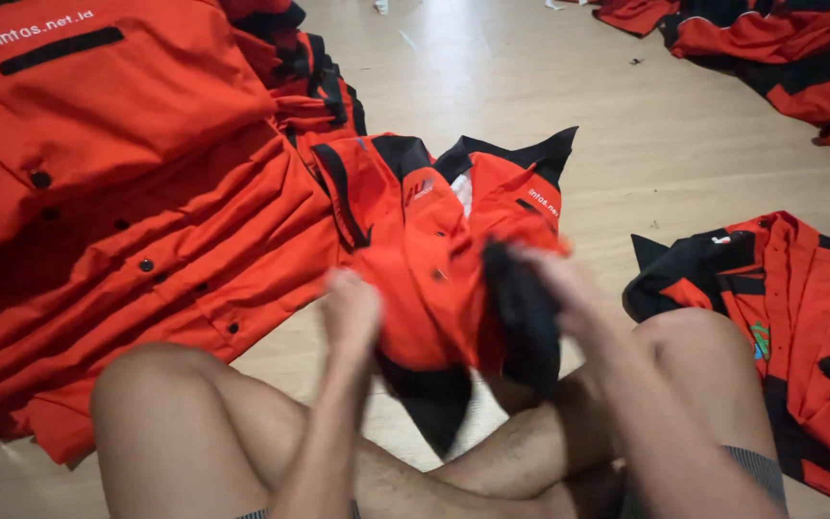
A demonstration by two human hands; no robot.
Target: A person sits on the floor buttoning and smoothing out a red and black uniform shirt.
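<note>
- Sitting cross-legged on the wooden floor (pixel 684 135), the person holds an orange-and-black shirt (pixel 434 240) up over the knees.
- Left hand (pixel 351 312), blurred, is closed on the shirt's orange lower edge.
- Right hand (pixel 559 288), blurred too, is clamped around a bunched black part of the same shirt.
- Collar end points away, the black hem hangs down between the legs.
- Stack of folded orange shirts (pixel 117 183) lies just to the left.
- Another shirt (pixel 780 308) lies spread by the right knee; more garments (pixel 780 53) sit far right.
</note>
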